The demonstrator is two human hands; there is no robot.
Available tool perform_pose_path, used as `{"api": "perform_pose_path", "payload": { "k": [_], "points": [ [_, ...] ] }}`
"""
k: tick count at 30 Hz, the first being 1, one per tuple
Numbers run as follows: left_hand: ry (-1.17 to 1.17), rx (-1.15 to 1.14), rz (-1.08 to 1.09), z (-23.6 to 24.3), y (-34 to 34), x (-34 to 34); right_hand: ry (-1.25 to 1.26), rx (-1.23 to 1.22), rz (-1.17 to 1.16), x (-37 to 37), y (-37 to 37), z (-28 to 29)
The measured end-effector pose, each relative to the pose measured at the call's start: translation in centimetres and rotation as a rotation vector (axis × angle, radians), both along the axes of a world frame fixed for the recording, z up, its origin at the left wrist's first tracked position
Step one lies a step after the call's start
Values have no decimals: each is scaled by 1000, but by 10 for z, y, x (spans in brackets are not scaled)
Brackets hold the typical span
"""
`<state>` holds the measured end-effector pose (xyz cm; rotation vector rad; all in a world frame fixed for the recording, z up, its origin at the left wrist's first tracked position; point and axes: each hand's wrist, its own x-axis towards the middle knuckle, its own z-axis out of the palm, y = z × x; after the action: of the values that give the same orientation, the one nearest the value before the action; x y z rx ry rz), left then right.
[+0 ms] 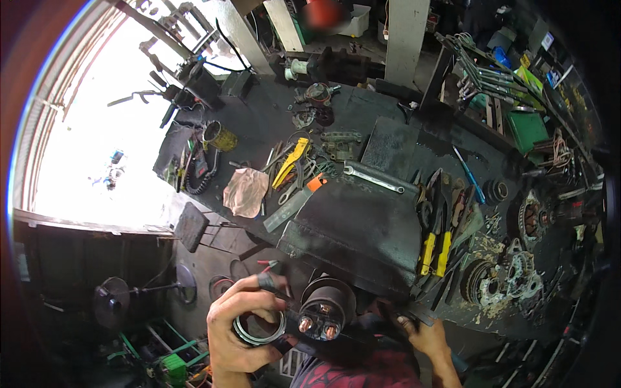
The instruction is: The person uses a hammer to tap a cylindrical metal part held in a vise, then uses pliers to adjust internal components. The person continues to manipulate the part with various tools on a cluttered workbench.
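Observation:
Low in the view, my left hand (236, 317) curls round a shiny ring (283, 328), perhaps a roll of tape, with its fingers bent over the top. Just right of it is a black cylindrical starter solenoid (326, 301) with copper-coloured threaded terminals towards me. Whether my left fingers touch the solenoid I cannot tell. My right hand (428, 337) is closed near the bench's front edge, right of the solenoid. A dark flat piece (419, 314) shows by its thumb, and a bluish handle (459, 362) by its wrist; what it grips is unclear.
On the dark bench (352, 220) lie a combination wrench (374, 178), yellow-handled pliers (436, 249), a blue screwdriver (470, 176), a pinkish cloth (246, 193) and a yellow tin (220, 136). Dismantled alternator parts (504, 278) lie at the right. A bench grinder-like wheel stand (149, 289) stands left.

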<state>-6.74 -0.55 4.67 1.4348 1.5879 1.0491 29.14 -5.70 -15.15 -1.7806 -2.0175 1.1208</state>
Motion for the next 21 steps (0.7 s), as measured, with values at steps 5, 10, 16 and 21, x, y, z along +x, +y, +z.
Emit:
{"api": "perform_pose_path", "payload": {
  "k": [5,10,16,21],
  "points": [
    [85,-38,-73,2,10,5,-97,-129,46,-6,7,7],
    [339,195,-227,1,13,3,-160,-78,111,-17,12,14],
    [384,320,-215,3,6,4,-148,-111,132,-21,9,13],
    [438,380,-112,8,-4,19,-241,-179,208,-19,7,7]
  ]
}}
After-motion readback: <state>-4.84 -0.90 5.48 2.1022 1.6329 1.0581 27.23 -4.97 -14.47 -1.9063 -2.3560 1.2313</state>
